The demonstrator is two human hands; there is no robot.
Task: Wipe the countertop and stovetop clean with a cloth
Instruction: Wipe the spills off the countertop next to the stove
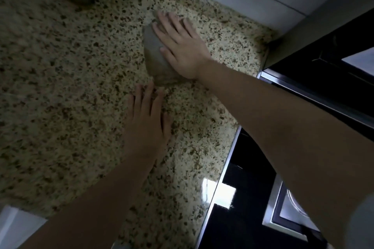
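Evidently the speckled worktop (60,87) is being wiped, the black stovetop (249,198) lying untouched. The right hand (180,46) is pressing flat, straight fingers on the grey cloth (154,54); the left hand (145,121) is resting open just behind. Next, probably sweeping toward the stovetop.

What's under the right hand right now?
A grey cloth lies under the right hand, pressed flat onto the speckled countertop by straight fingers. Its left part shows; the rest, and the counter beneath it, is covered.
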